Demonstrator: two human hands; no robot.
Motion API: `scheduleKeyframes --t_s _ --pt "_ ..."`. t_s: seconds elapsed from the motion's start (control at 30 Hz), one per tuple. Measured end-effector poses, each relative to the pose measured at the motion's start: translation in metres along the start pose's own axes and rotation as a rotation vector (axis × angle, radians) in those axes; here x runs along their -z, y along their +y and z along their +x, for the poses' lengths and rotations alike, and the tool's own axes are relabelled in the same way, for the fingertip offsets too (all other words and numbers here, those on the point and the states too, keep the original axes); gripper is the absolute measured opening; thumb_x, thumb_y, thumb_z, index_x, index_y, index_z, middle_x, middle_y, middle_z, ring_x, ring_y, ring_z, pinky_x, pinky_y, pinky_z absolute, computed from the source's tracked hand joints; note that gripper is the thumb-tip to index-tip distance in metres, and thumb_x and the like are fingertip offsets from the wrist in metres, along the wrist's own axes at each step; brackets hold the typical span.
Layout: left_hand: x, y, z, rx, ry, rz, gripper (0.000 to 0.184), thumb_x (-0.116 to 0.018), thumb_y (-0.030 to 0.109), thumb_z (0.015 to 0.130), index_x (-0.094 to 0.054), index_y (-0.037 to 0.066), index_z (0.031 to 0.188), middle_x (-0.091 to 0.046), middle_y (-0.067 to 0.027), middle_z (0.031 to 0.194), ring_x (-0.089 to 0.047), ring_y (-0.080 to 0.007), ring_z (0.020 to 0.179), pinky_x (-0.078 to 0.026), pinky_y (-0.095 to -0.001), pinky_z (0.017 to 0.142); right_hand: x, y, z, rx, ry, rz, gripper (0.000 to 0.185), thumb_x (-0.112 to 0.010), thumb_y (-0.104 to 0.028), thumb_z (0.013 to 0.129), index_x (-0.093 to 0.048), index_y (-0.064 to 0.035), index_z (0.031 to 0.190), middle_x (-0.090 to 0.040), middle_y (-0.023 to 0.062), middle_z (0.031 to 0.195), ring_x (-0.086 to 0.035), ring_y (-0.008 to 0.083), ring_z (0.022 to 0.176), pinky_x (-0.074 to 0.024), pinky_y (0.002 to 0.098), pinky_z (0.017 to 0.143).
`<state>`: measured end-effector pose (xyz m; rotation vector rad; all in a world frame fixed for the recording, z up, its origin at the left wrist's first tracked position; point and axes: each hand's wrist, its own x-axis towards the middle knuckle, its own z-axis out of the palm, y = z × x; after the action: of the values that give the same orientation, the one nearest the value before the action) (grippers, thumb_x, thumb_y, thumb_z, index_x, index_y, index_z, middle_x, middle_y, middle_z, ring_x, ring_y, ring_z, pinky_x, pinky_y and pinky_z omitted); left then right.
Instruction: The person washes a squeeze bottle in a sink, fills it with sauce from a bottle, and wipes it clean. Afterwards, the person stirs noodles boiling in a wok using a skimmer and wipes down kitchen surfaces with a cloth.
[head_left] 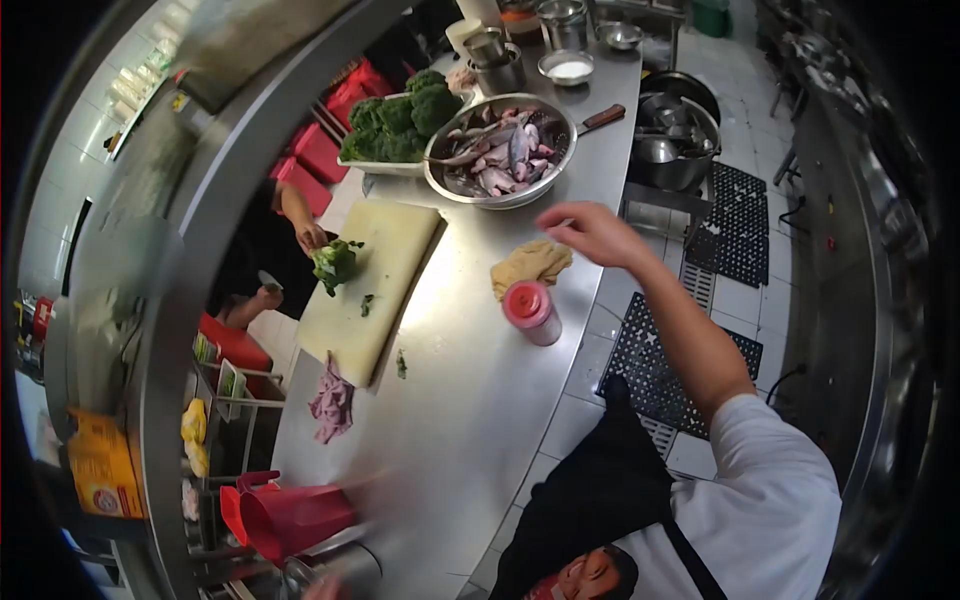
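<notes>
My right hand (596,232) is over the steel table, its fingers stretched out and holding nothing. Just below it in view lies a crumpled yellow cloth (530,266), and beside that stands a clear container with a red lid (532,312). A steel bowl of whole fish (510,155) is a little farther along, with a brown-handled knife (603,118) at its rim. At the bottom edge, a smeared bit of my left hand (326,588) shows near a red pitcher (295,520); its fingers cannot be made out.
Across the table (440,420), a co-worker's hand (308,236) holds broccoli (336,264) on a cutting board (365,270); their other hand (268,296) holds a knife. A broccoli tray (385,168), purple cloth (332,402) and bowl of white stuff (567,68) stand around.
</notes>
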<state>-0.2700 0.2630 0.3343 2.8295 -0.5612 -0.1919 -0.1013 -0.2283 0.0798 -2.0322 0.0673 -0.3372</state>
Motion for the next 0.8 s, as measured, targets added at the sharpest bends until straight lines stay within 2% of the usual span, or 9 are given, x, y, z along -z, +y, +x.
scheduleKeyframes --t_s 0.1,0.13,0.27,0.33,0.4,0.5,0.57,0.67,0.8 --pt "-0.125 0.074 0.145 -0.012 0.084 -0.13 0.051 -0.07 0.014 0.086 -0.053 0.0 0.132 -0.06 -0.0192 0.119 -0.067 -0.0254 0.091 -0.053 -0.0354 0.073 -0.061 0.073 0.059 0.095 -0.246 -0.022 0.037 -0.066 -0.026 0.088 -0.064 -0.0053 0.118 -0.067 0.0156 0.113 -0.065 0.0287 0.102 -0.0511 0.0359 0.09" --pt "-0.146 0.105 0.181 0.019 0.066 -0.192 0.058 -0.073 0.021 0.084 -0.051 0.001 0.134 -0.059 -0.0201 0.119 -0.066 -0.028 0.092 -0.054 -0.0365 0.072 -0.076 0.078 0.062 0.106 -0.321 -0.058 0.042 -0.066 -0.032 0.086 -0.064 -0.0079 0.12 -0.063 0.0168 0.122 -0.061 0.0348 0.108 -0.0468 0.0381 0.098" --pt "-0.21 0.153 0.254 -0.12 0.225 -0.04 0.069 -0.077 0.032 0.081 -0.047 0.002 0.135 -0.057 -0.0201 0.115 -0.064 -0.0342 0.093 -0.054 -0.0408 0.07 -0.118 0.132 0.042 0.74 -0.246 -0.314 0.037 -0.067 -0.035 0.086 -0.067 -0.0153 0.117 -0.061 0.0135 0.123 -0.058 0.0318 0.113 -0.0414 0.0437 0.101" --pt "-0.224 0.168 0.263 -0.037 0.138 0.042 0.07 -0.079 0.031 0.079 -0.048 0.0 0.132 -0.058 -0.0197 0.109 -0.063 -0.0335 0.088 -0.052 -0.0402 0.072 -0.102 0.146 0.032 0.413 -0.37 -0.362 0.022 -0.064 -0.022 0.087 -0.07 -0.0136 0.107 -0.064 0.0113 0.112 -0.059 0.0312 0.107 -0.043 0.0448 0.097" --pt "-0.231 0.169 0.27 0.013 0.112 0.017 0.07 -0.081 0.029 0.076 -0.048 -0.001 0.13 -0.058 -0.0194 0.105 -0.062 -0.0337 0.088 -0.051 -0.0404 0.074 -0.083 0.131 0.032 -0.024 -0.18 0.235 0.022 -0.059 -0.016 0.09 -0.069 -0.0106 0.11 -0.065 0.0123 0.111 -0.06 0.0317 0.107 -0.0439 0.0442 0.098" --pt "-0.24 0.165 0.275 0.082 0.073 -0.114 0.068 -0.082 0.024 0.074 -0.049 0.0 0.128 -0.057 -0.0189 0.104 -0.06 -0.0352 0.095 -0.05 -0.0411 0.079 -0.052 0.047 0.004 -0.003 -0.052 0.725 0.025 -0.052 -0.01 0.094 -0.066 -0.0049 0.112 -0.065 0.0144 0.113 -0.061 0.0323 0.108 -0.0457 0.041 0.097" --pt "-0.24 0.167 0.277 0.145 0.019 -0.148 0.067 -0.082 0.019 0.072 -0.05 0.0 0.128 -0.058 -0.0189 0.106 -0.059 -0.0358 0.1 -0.049 -0.0408 0.084 -0.081 0.042 -0.033 0.366 0.072 0.526 0.024 -0.053 -0.009 0.092 -0.064 -0.0021 0.112 -0.065 0.0149 0.115 -0.062 0.0285 0.105 -0.0458 0.037 0.096" --pt "-0.239 0.158 0.274 0.108 0.078 -0.268 0.065 -0.08 0.013 0.07 -0.05 0.002 0.127 -0.058 -0.0194 0.11 -0.059 -0.036 0.104 -0.049 -0.0402 0.089 -0.143 0.095 -0.072 0.178 0.13 0.361 0.027 -0.05 -0.006 0.092 -0.063 -0.0013 0.116 -0.064 0.0136 0.119 -0.061 0.0238 0.109 -0.046 0.0362 0.095" --pt "-0.232 0.139 0.281 -0.081 -0.019 -0.238 0.062 -0.076 0.003 0.069 -0.051 0.003 0.126 -0.057 -0.0191 0.116 -0.058 -0.0361 0.108 -0.048 -0.0395 0.092 -0.118 0.06 -0.044 -0.081 -0.012 0.848 0.027 -0.05 -0.005 0.091 -0.064 -0.0009 0.113 -0.066 0.0118 0.116 -0.061 0.0216 0.107 -0.0459 0.036 0.095"
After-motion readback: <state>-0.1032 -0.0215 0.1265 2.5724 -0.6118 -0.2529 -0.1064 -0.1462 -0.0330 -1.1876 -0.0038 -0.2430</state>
